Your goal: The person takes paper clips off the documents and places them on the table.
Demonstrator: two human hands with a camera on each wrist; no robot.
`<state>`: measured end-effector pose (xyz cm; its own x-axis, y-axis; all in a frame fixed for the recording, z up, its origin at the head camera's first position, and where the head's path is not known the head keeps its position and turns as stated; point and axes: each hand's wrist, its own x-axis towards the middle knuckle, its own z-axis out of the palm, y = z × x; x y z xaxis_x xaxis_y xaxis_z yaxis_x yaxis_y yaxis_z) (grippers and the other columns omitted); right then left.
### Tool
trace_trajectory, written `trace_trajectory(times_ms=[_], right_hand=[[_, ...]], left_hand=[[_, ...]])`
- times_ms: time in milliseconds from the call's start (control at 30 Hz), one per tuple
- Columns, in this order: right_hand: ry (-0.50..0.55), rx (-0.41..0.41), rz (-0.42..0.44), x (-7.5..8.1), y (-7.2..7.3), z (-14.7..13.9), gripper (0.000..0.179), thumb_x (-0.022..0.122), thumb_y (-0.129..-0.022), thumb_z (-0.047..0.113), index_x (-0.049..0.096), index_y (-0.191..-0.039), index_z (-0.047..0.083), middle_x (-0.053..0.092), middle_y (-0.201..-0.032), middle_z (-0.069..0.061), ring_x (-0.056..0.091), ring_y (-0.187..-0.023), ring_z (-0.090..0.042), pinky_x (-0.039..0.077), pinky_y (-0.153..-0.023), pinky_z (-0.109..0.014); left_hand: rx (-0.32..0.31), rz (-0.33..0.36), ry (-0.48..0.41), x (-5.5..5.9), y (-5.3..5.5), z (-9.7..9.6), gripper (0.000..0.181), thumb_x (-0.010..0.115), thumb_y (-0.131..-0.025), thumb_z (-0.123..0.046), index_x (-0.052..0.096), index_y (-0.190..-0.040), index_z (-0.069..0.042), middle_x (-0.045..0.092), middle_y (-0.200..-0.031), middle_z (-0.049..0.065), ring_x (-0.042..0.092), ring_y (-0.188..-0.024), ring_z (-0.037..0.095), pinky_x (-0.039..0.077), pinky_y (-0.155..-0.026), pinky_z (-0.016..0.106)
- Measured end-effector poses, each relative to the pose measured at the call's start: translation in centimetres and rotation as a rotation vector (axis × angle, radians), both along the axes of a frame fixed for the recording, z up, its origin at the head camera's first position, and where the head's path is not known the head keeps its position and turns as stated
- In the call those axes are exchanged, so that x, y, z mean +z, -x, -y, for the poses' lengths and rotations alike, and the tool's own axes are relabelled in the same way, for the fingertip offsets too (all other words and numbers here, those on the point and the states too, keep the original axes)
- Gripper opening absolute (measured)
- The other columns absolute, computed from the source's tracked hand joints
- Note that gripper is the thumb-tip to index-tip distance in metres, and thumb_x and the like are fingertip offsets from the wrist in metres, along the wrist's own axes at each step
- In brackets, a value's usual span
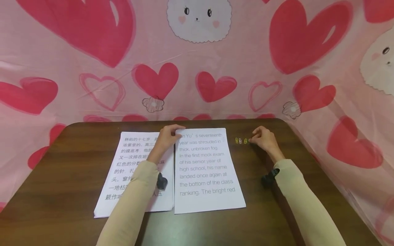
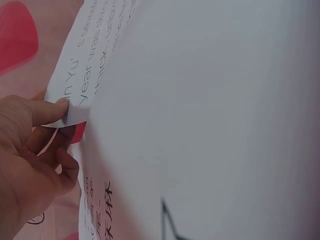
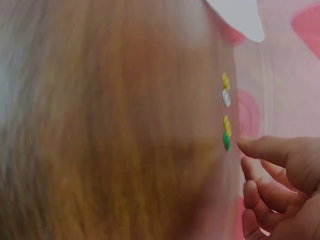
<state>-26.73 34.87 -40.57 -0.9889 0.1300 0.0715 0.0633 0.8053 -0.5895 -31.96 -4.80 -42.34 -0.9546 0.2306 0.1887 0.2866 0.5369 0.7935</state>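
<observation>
My left hand (image 1: pixel 167 137) pinches the top left corner of the printed English sheets (image 1: pixel 207 201), thumb on the printed face and fingers beneath. In the left wrist view that corner is lifted, its edge showing between thumb and fingers. To the right, my right hand (image 1: pixel 264 140) is beside a short row of paper clips. Its thumb tip is close by the green paper clip (image 3: pixel 227 142), the fingers loosely bent with nothing between them. Two yellow clips, one of them a yellow paper clip (image 1: pixel 236 140) at the row's left end, and a white paper clip (image 3: pixel 226 97) make up the rest.
Sheets with Chinese print (image 1: pixel 106 205) lie to the left of the English ones, partly under my left forearm. Everything rests on a dark brown wooden table (image 1: pixel 70 160) with rounded far corners. A pink cloth (image 1: pixel 184 54) with hearts hangs behind and around it.
</observation>
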Motion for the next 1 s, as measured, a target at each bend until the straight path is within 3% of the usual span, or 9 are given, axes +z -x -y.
trace_trajectory(times_ms=[133,300,533,800,1000], right_hand=[[-0.026,0.002,-0.065,0.8,-0.3,0.7,0.032,0.073,-0.088,0.016,0.059,-0.111,0.0,0.073,-0.103,-0.025,0.068,-0.092,-0.037,0.05,-0.079,-0.04],[-0.034,0.087,-0.123,1.6,-0.2,3.3,0.026,0.071,-0.091,0.014,0.062,-0.112,0.0,0.071,-0.101,-0.022,0.066,-0.091,-0.033,0.049,-0.078,-0.037],[-0.009,0.224,-0.009,1.2,-0.1,7.5,0.041,0.067,-0.095,0.023,0.058,-0.131,0.005,0.067,-0.121,-0.021,0.062,-0.11,-0.036,0.052,-0.094,-0.05],[-0.331,0.396,0.092,0.6,-0.7,11.0,0.047,0.077,-0.085,0.026,0.068,-0.128,0.009,0.062,-0.135,-0.022,0.052,-0.12,-0.043,0.038,-0.105,-0.062],[-0.386,0.423,0.117,0.9,-0.2,11.9,0.045,0.075,-0.087,0.028,0.068,-0.128,0.01,0.061,-0.138,-0.021,0.052,-0.123,-0.044,0.038,-0.104,-0.062]], left_hand=[[-0.003,0.01,0.01,0.0,0.1,-0.1,0.037,0.065,-0.093,0.0,0.07,-0.127,-0.013,0.069,-0.129,0.011,0.062,-0.1,0.026,0.05,-0.089,0.035],[-0.005,0.007,0.024,0.2,0.2,-0.2,0.037,0.065,-0.092,-0.001,0.07,-0.127,-0.014,0.068,-0.13,0.01,0.061,-0.101,0.026,0.049,-0.089,0.034],[0.0,0.009,0.026,0.0,0.3,-0.7,0.037,0.063,-0.093,0.001,0.07,-0.126,-0.013,0.069,-0.128,0.011,0.06,-0.099,0.027,0.048,-0.088,0.035],[-0.012,0.016,0.106,-0.2,0.4,-1.4,0.038,0.062,-0.092,-0.001,0.069,-0.128,-0.012,0.069,-0.129,0.012,0.059,-0.103,0.026,0.048,-0.095,0.038],[0.039,-0.023,0.1,0.5,0.1,-0.5,0.038,0.064,-0.092,-0.001,0.068,-0.129,-0.01,0.07,-0.126,0.013,0.062,-0.104,0.027,0.05,-0.095,0.04]])
